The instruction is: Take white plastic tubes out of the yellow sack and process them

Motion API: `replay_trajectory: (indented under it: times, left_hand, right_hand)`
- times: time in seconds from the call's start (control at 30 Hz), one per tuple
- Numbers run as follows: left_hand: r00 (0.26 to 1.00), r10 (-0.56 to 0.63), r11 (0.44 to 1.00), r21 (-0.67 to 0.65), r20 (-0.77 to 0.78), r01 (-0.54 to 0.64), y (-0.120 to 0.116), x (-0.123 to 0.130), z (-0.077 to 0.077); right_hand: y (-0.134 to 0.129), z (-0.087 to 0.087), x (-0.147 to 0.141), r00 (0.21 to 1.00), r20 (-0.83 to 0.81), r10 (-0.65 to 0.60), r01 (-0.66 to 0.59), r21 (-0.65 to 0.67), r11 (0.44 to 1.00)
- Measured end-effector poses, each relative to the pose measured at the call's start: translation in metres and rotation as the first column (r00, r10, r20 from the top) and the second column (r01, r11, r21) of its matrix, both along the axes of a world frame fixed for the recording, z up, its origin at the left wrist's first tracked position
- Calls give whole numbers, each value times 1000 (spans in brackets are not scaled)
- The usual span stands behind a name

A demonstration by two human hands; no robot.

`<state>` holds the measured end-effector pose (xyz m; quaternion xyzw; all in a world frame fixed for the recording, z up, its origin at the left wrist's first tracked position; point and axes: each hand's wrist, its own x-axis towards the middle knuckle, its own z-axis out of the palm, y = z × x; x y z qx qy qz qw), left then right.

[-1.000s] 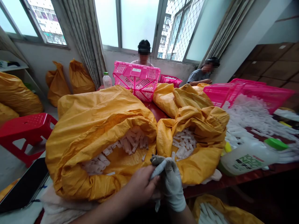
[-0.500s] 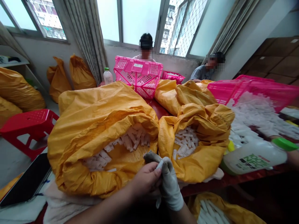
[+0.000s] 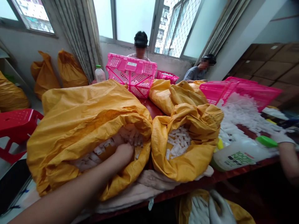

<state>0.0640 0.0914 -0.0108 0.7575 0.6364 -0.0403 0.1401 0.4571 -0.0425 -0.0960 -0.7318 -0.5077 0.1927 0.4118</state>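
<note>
Large bottle [image 3: 243,154], green cap [image 3: 267,142]: green lettering in two lines, "100%" over "NFC"; dark print beside it and small red print above, both illegible. Pink basket [image 3: 131,74], upright at the far side: one white label [image 3: 132,64], print too small to read. Cardboard boxes [image 3: 268,67]: small pale labels, unreadable.

A large green-capped bottle [image 3: 243,154] stood by the near edge of the red table [image 3: 153,107], toward the right, and a dark flat device [image 3: 14,183] lay near the near left corner. A smaller bottle [image 3: 100,74] stood toward the far edge, just beside a pink crate [image 3: 132,74]. A red stool [image 3: 17,124] stood past the left edge, and stacked cardboard boxes [image 3: 271,67] lined the right wall.
</note>
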Motion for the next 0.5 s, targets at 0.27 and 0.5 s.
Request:
replay_trajectory:
  times: [0.27,0.5]
  left_hand:
    - [995,-38,993,119,89,27,-3,1,-9]
    - [912,-36,982,185,409,-44,-41,0,25]
  right_hand:
    - [155,102,-122,680,325,657,-630,-200,750]
    - [162,115,-137,644,157,749,-733,-153,662]
